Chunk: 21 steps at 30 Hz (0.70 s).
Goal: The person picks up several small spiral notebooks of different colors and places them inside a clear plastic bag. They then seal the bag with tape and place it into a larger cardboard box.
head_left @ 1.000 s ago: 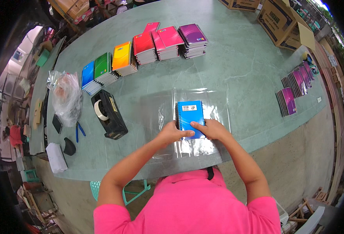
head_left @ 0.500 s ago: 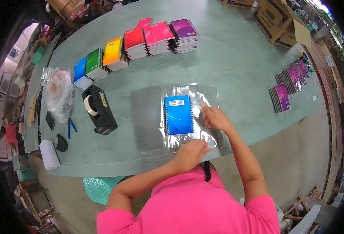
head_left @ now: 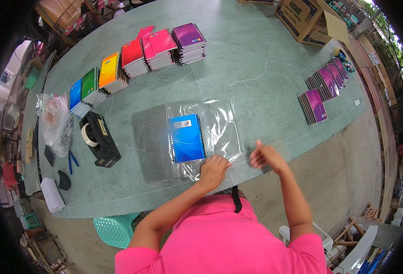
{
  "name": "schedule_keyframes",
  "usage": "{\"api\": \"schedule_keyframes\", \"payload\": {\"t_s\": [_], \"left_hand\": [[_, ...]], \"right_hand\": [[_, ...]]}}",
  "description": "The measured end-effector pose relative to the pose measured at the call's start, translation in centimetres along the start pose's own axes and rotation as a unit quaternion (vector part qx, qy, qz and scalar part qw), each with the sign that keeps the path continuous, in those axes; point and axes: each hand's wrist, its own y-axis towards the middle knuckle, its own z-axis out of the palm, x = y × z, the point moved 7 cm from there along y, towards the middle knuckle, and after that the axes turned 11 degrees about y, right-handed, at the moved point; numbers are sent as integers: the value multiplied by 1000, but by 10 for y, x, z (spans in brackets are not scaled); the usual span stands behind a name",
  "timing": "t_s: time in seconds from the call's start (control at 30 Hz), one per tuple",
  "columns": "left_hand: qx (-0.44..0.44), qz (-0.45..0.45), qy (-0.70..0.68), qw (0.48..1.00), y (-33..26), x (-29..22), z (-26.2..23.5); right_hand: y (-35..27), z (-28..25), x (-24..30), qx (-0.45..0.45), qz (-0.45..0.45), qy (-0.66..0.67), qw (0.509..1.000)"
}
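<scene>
A blue spiral-bound notebook [head_left: 186,139] with a white barcode label lies on a clear plastic sheet [head_left: 219,123] on the table. The plastic is spread around it and shines with creases. At the notebook's lower right corner, my left hand [head_left: 214,173] has its fingers bent and pressed together on the plastic. My right hand [head_left: 266,157] is off the plastic's right edge, over the table, slightly blurred. Its thumb side is raised and its fingers are loosely apart, with nothing visible in them.
Stacked notebooks [head_left: 158,55] in several colours stand at the back left. A black tape dispenser [head_left: 103,148], blue pliers [head_left: 71,163] and a bundle of clear plastic [head_left: 57,128] are to the left. Purple notebooks [head_left: 312,107] and a cardboard box [head_left: 302,20] are to the right.
My right hand has moved right and down, away from the plastic. My left hand has settled on the plastic near the notebook's lower corner. The view has shifted, and the notebook looks slightly turned.
</scene>
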Motion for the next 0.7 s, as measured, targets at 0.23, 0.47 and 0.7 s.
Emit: {"api": "schedule_keyframes", "payload": {"t_s": [0.23, 0.47, 0.7], "left_hand": [[-12, 2, -54, 998, -7, -4, -16], [-9, -92, -92, 991, -12, 3, -57], [-3, -160, -174, 972, -6, -1, -54]], "right_hand": [[13, 65, -17, -18, -138, 37, 990], [5, 55, -21, -89, -135, 111, 981], [2, 71, -7, 2, -143, 152, 978]]}}
